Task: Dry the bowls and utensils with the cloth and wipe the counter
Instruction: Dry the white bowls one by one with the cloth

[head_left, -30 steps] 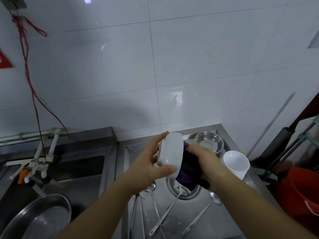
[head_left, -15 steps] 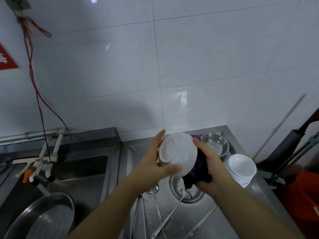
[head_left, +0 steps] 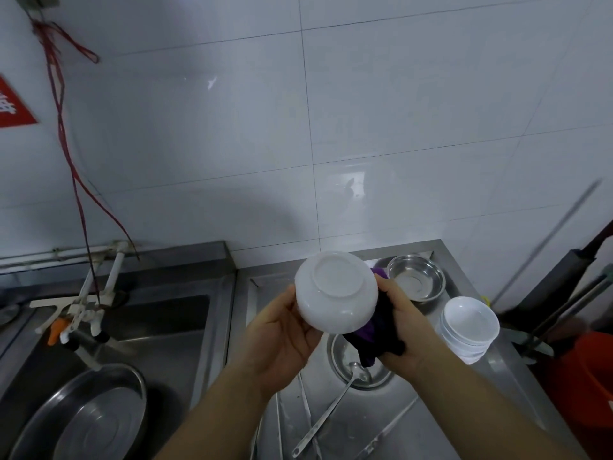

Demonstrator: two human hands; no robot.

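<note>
Left grip [head_left: 285,336] cupping white bowl [head_left: 335,290] bottom-up, right grip [head_left: 403,323] bunching purple cloth [head_left: 371,336] against its right side; red sign [head_left: 13,106] writing unreadable.

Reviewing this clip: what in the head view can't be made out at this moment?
- Inside of the white bowl: its base faces the camera, so whether it is dry cannot be told.
- Right hand fingers: hidden behind the purple cloth and bowl.
- Red sign: cut off by the left edge.
- Spoons near the bottom: blurred, count unclear.
- Orange bucket: cut by the right edge.
</note>
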